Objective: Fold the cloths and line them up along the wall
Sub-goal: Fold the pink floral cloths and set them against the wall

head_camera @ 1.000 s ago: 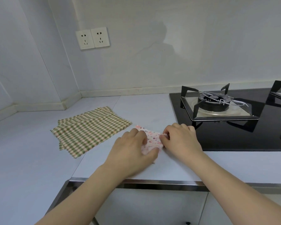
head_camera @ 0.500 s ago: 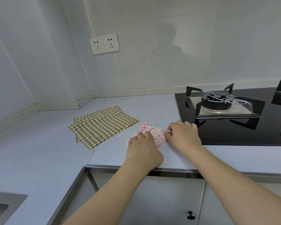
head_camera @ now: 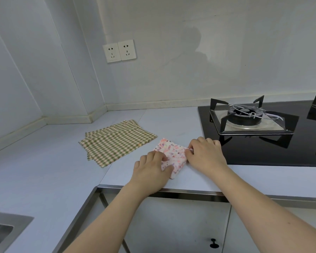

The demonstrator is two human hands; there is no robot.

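A small pink cloth with coloured speckles (head_camera: 172, 155) lies folded on the white counter near its front edge. My left hand (head_camera: 151, 170) holds the cloth's left side, thumb on top and fingers curled over the edge. My right hand (head_camera: 204, 154) pinches the cloth's right edge with curled fingers. To the left lies a green-and-cream checked cloth (head_camera: 117, 141), folded flat and slightly fanned, clear of both hands. The wall (head_camera: 171, 70) runs along the back of the counter.
A black glass gas hob (head_camera: 263, 143) with a burner and pan supports (head_camera: 248, 117) sits just right of my right hand. A double socket (head_camera: 119, 51) is on the wall. A steel sink corner (head_camera: 0, 232) shows at lower left. Cabinet doors hang below the counter.
The view has shifted, bringing the sink corner in. My left hand has slid toward the cloth's near left side, uncovering more of the speckled cloth; my right hand stays on the right edge.
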